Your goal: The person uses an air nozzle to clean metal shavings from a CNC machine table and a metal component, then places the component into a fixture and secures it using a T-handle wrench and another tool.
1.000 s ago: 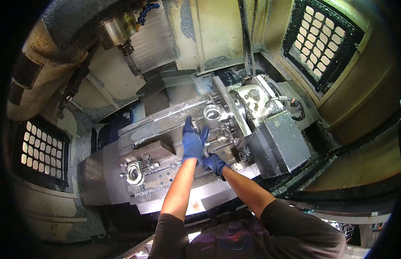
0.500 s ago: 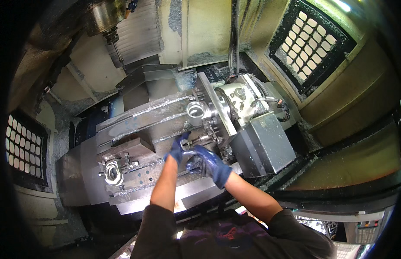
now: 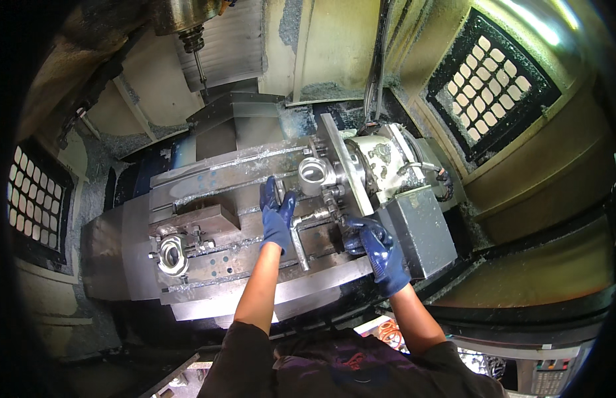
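Both my hands wear dark blue coated gloves. My left hand (image 3: pixel 277 215) is over the middle of the slotted metal table (image 3: pixel 255 199), closed around a small grey metal part (image 3: pixel 280 191) whose shape is mostly hidden. To its right, a T-handle wrench (image 3: pixel 300 247) sits with its shaft against the bolts of the fixture, its crossbar pointing toward me and no hand on it. My right hand (image 3: pixel 379 255) is by the lower end of the upright fixture plate (image 3: pixel 348 162), fingers curled; what they grip, if anything, is hidden. A round metal ring part (image 3: pixel 313 171) is mounted beside the plate.
A second ring part (image 3: pixel 173 257) is clamped at the table's left by an angle block (image 3: pixel 205 222). A grey box housing (image 3: pixel 421 232) stands right of my right hand. The spindle with its long tool (image 3: pixel 198 63) hangs at the upper left. Metal chips lie about.
My left hand has moved up, away from the wrench. My right hand has gone right, toward the plate's lower end, leaving the wrench handle in plain sight. The view has shifted slightly.
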Demonstrator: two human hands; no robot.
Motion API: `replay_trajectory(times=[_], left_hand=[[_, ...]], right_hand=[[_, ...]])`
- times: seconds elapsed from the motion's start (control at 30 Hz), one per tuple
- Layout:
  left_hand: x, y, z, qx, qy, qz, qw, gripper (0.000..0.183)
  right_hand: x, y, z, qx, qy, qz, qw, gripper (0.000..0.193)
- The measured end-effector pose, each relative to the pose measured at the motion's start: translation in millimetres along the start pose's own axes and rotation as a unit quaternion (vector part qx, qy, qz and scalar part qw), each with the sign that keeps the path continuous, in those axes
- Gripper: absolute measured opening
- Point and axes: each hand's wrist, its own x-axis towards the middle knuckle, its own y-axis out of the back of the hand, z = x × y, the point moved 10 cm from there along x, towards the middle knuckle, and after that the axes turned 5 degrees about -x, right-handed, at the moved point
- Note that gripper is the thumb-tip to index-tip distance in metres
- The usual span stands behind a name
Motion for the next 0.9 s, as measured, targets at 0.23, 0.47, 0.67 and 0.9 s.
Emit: replay_trajectory(times=[0.23,0.47,0.67,0.9], left_hand=[[-32.2,-11.2,-2.1,0.083,-0.194,-0.202,0.956,0.074],[-50.1,-23.1,-36.2,-0.310,0.238,-0.212,0.896,0.019],[-8.6,39.9,-46.3,-0.290,0.138,-0.057,0.945,0.017],[118.1,-17.7,-89.8,-0.243,0.060,-0.075,0.965,0.017]], right_hand=[[-18.2,-0.3,57.4,-0.025,-0.062,-0.031,0.997,0.029],[-14.6,-33.0,90.2,-0.047,-0.058,-0.088,0.993,0.029],[-9.1,-31.8,141.4,-0.030,-0.138,-0.098,0.985,0.028],[7.3,-60.1,142.6,-0.035,-0.127,-0.136,0.982,0.028]])
